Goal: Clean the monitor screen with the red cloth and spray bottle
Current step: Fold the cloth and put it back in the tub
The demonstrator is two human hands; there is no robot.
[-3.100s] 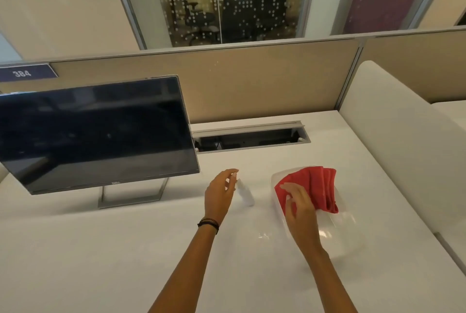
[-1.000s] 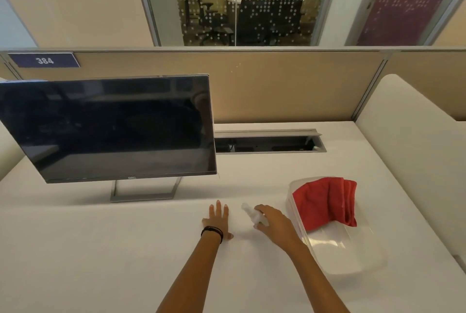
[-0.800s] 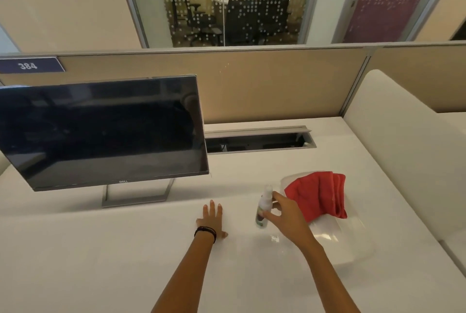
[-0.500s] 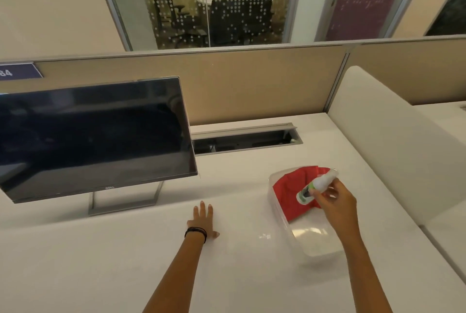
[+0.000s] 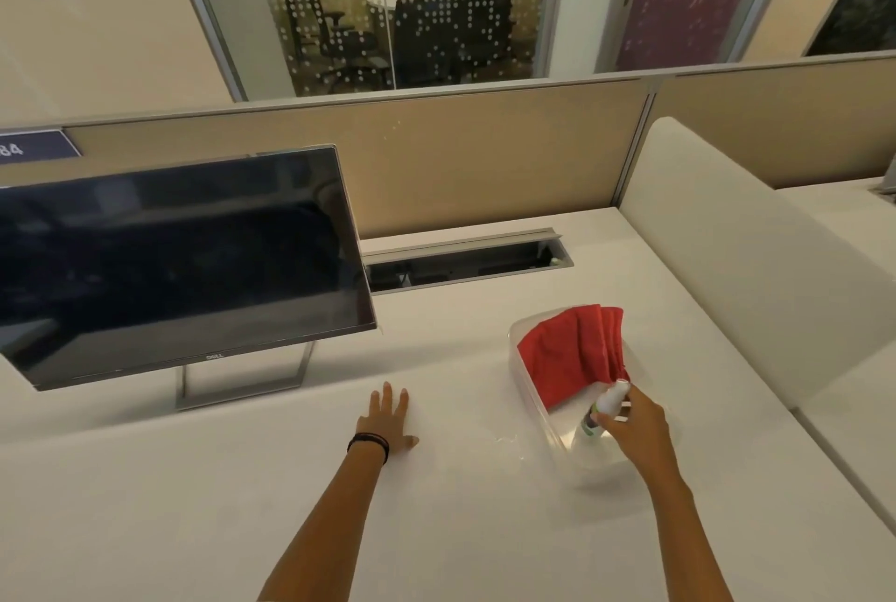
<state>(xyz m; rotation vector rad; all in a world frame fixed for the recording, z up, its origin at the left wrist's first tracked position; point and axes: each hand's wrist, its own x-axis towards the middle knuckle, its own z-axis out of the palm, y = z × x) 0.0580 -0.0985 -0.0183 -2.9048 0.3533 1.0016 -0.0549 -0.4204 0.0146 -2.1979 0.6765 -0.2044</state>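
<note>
Between the curled fingers of your right hand is the small spray bottle, tilted, its lower end inside a clear tub. Just beyond those fingertips, in the same tub, lies the folded red cloth, seemingly kept with the bottle for easy reach. Your left hand lies flat on the desk, fingers straight and slightly spread, probably bracing you. Well left of its fingertips stands the dark monitor screen.

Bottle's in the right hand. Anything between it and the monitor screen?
Nothing tall. The bottle seems to dip into the clear bin, so it must clear the bin's left wall, and the left hand lies flat on the desk along the way to the screen.
</note>
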